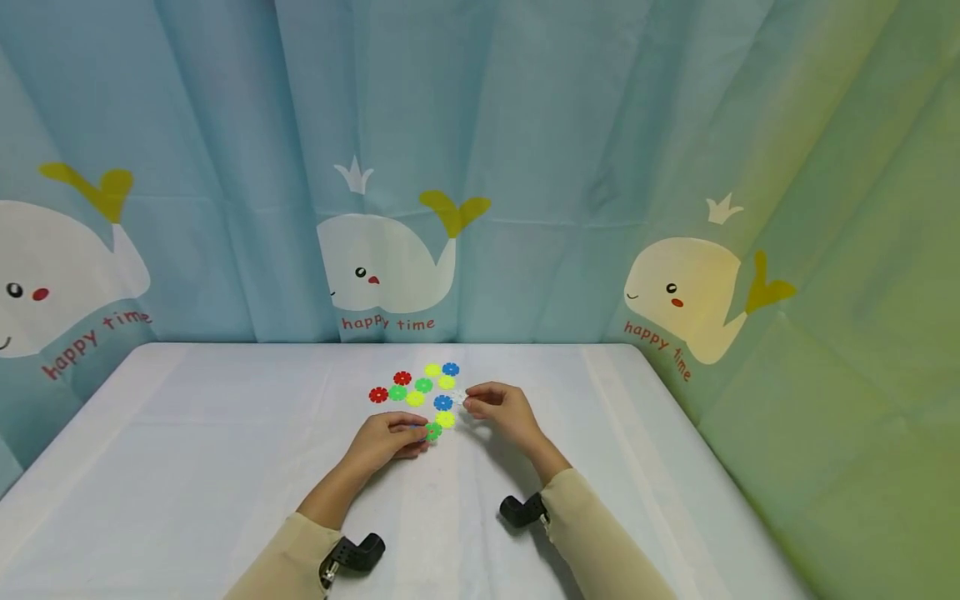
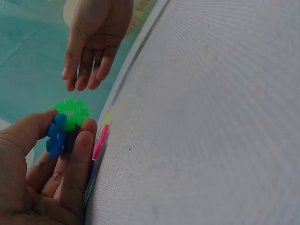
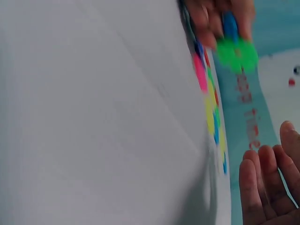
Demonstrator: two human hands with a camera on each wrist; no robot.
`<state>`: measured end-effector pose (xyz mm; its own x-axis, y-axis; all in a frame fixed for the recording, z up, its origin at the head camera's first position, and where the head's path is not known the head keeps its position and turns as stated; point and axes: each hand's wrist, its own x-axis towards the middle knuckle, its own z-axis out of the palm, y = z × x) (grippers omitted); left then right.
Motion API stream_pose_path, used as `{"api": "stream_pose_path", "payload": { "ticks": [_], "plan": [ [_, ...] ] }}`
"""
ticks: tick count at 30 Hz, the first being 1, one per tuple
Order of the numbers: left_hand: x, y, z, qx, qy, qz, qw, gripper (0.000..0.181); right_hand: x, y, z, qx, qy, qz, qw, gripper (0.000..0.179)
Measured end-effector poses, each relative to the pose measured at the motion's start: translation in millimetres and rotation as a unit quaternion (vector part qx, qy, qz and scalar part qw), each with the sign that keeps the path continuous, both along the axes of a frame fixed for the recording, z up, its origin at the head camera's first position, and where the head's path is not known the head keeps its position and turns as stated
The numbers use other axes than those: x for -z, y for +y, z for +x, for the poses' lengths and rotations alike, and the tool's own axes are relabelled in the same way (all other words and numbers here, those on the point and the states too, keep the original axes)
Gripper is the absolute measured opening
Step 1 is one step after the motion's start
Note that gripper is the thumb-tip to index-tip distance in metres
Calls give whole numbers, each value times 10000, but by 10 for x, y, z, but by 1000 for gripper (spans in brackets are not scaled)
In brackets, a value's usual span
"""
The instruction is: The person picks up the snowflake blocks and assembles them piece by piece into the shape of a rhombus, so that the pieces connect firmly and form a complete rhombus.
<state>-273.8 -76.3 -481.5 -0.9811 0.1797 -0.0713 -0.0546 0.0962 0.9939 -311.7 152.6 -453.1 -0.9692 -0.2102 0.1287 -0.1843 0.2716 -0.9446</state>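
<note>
My left hand pinches two flower-shaped plastic discs between thumb and fingers. One is a blue disc set edge-on by the thumb; the other is a green disc that meets it at an angle. My right hand is over the table to the right, fingers loosely bent and nothing between them in the wrist views. Its fingertips overlap a white disc in the head view. Just beyond the left hand are a yellow disc and another blue disc.
Several more discs lie farther back on the white table, among them a red disc and a yellow disc. A pink disc shows beside the left fingers in the wrist view. Behind the table hangs a whale-print curtain.
</note>
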Motion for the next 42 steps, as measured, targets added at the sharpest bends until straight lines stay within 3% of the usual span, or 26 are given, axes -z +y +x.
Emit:
{"api": "stream_pose_path", "payload": {
  "ticks": [6, 15, 20, 27, 42],
  "plan": [
    [20, -12, -4, 19, 18, 1, 10000, 30, -45, 57, -240, 494, -161, 439, 9977, 30],
    [35, -29, -10, 25, 18, -31, 10000, 31, 19, -28, -438, 347, -435, 1175, 9915, 29],
    [42, -35, -17, 33, 11, -10, 10000, 32, 34, -63, -474, 443, -378, 1748, 9829, 27],
    [30, -27, -19, 36, 3, -13, 10000, 32, 64, -86, -499, 588, -208, 2131, 9750, 29],
    [42, -3, -36, -28, 3, -31, 10000, 30, 79, -98, -452, 611, -162, 2172, 9741, 23]
  ]
}}
